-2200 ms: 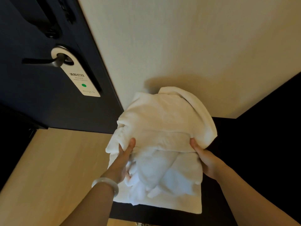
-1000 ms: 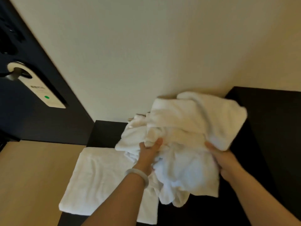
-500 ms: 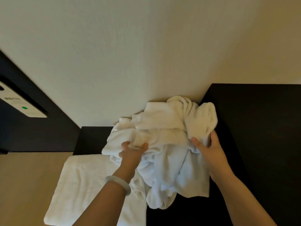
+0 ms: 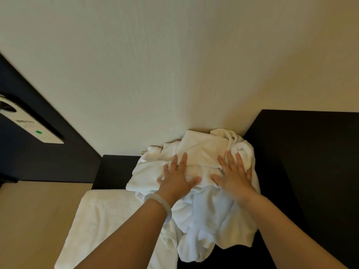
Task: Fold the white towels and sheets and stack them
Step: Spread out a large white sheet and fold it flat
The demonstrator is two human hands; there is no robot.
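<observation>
Head view, largest first: a cream wall (image 4: 174, 65) fills the upper frame, meeting a black countertop (image 4: 301, 162) on the right and a dark door (image 4: 29, 156) on the left. A crumpled heap of white towels (image 4: 204, 148) sits on the countertop, pushed against the wall; how many pieces it contains is impossible to tell. Its near folds overlap and hide the right edge of a folded white towel (image 4: 101, 220), which the bottom of the frame cuts off. The left hand (image 4: 175, 179) and right hand (image 4: 234, 177) lie flat on the heap with fingers spread, pressing down and clasping nothing. A door hanger (image 4: 33, 131), clipped by the left edge, bears a green dot; its dark print is too blurred to read. A pale bangle (image 4: 161, 202) circles the left wrist.
</observation>
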